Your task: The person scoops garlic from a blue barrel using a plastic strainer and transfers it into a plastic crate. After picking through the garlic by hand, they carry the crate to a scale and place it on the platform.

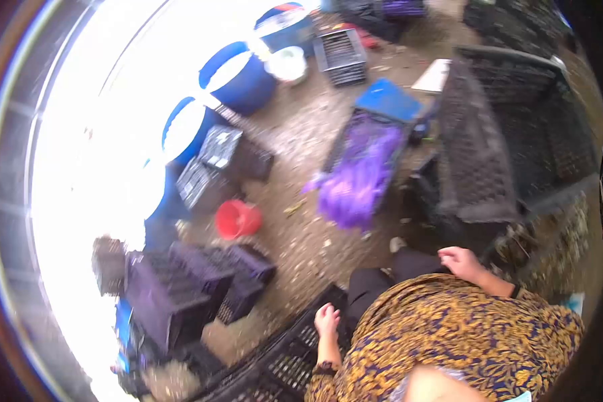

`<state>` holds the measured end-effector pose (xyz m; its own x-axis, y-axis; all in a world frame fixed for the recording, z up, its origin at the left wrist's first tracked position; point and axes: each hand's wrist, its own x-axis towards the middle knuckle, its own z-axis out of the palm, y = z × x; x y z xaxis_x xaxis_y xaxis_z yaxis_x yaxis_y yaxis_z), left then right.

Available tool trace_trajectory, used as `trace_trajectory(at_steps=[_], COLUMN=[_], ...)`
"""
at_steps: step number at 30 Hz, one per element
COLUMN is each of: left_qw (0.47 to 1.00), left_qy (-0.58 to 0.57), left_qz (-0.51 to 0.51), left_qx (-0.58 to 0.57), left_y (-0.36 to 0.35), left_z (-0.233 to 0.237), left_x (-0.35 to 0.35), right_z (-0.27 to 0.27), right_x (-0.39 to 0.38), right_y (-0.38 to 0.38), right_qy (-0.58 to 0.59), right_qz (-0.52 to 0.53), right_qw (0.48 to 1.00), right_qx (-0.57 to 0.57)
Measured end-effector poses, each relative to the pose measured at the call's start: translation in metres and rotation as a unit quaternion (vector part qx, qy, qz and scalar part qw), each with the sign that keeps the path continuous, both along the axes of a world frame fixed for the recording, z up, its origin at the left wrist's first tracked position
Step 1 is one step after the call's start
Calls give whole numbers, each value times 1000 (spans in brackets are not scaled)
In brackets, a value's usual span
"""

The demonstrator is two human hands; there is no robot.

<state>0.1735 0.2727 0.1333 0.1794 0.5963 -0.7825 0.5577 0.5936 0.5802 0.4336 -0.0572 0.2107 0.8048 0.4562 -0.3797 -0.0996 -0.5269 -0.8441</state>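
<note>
Left hand (pixel 327 320) hanging near black crate (pixel 287 367); right hand (pixel 463 262) by trousers (pixel 417 265); grips loosely apart, seemingly empty; probably idling; reaching purple strands (pixel 358 184) is calling for leaning forward.

1. Left of the purple bundle (pixel 358 177) runs pebbly ground (pixel 298 134) — a hand could sweep low there as far as the red bucket (pixel 234 221).
2. Farther left of the bundle, the dark crates (pixel 167 288) and blue barrels (pixel 251 90) wall off that side.
3. Right of the bundle, the big dark crate (pixel 479 147) stands in the way.
4. Behind the bundle, the blue board (pixel 387 100) blocks its far end.
5. Before the bundle there's bare ground — then the person's legs (pixel 375 291).
</note>
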Motion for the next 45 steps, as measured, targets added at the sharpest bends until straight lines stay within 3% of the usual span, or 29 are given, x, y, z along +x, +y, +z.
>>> trace_trajectory(at_steps=[3,7,9,10,12,15,18,19,22,23,25,26,27,30,33,35,37,38,42,44,45], left_qw=[998,973,914,890,836,796,838,804,808,759,786,777,763,758,754,738,733,744,714,725,719], left_qy=[42,-10,15,29,54,62,-24,-16,-100,-119,-173,-126,-78,-78,-81,-75,-25,-56,14,-110,-105], left_qz=[11,230,390,437,506,549,528,591,567,636,593,615,636,640,639,652,649,629,671,656,665], left_qx=[34,24,109,123,205,247,133,69,129,72,24,53,84,102,130,160,203,219,201,178,172], left_y=[34,144,227,282,364,437,469,489,491,493,493,499,498,497,494,483,475,473,502,524,534], left_z=[1,40,57,46,70,129,170,156,144,146,119,122,135,171,199,214,243,252,262,252,236], left_x=[12,31,26,-6,-46,-109,-155,-185,-222,-228,-272,-269,-262,-218,-186,-156,-91,-59,75,143,167], right_z=[0,-39,-35,-26,-37,-43,-46,-46,-43,-38,-26,-29,-32,-68,-65,-99,-114,-120,-111,-94,-76], right_x=[20,34,46,53,64,77,80,83,98,108,122,131,141,172,215,255,303,332,456,519,547], right_y=[27,39,74,101,140,212,272,291,337,352,376,383,390,399,446,460,493,513,610,670,702], right_qy=[110,97,94,97,87,70,109,115,147,145,142,143,146,44,132,128,78,30,-18,-46,-56], right_qz=[-64,-4,5,11,28,48,85,99,92,86,89,104,103,214,212,230,289,352,371,364,376], right_qw=[991,995,995,993,993,988,980,976,973,973,969,963,963,940,919,912,902,885,888,898,894], right_qx=[31,-16,-45,-59,-71,-129,-143,-156,-153,-157,-183,-203,-204,-261,-306,-315,-310,-303,-273,-243,-236])
